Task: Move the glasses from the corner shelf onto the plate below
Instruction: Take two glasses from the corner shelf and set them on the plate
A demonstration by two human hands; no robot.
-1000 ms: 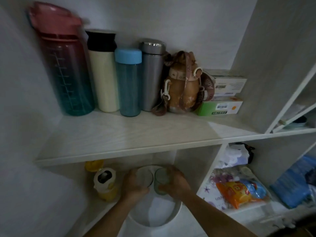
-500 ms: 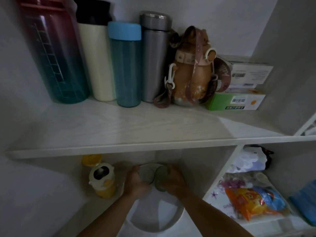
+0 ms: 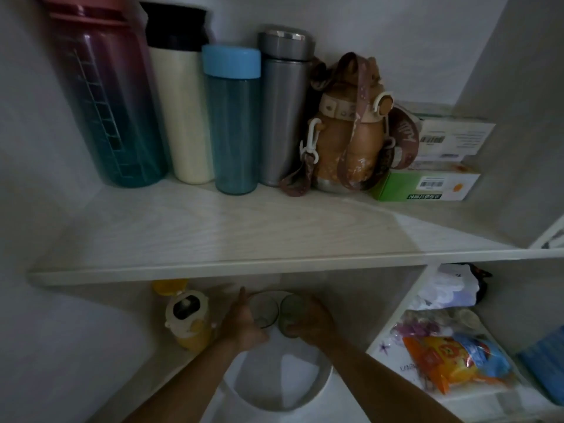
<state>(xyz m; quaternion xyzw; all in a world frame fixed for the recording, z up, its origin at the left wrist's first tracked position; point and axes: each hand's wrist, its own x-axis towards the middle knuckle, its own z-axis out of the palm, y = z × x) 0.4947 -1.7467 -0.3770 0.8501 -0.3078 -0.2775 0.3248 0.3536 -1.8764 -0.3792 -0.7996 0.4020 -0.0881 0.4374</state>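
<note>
Two clear glasses stand side by side at the back of a white plate on the lower shelf. My left hand touches the left glass with its fingers spread and loosening. My right hand is wrapped around the right glass. Both forearms reach in from the bottom of the view. The upper corner shelf has a bare front area.
A row of bottles fills the back of the upper shelf: a large pink-teal bottle, a cream flask, a blue bottle, a steel flask and a brown strapped bottle, beside stacked boxes. A yellow bottle stands left of the plate. Snack bags lie at the right.
The view has dropped and moved closer. My left hand has opened its fingers around the left glass; both glasses stay at the plate's back edge.
</note>
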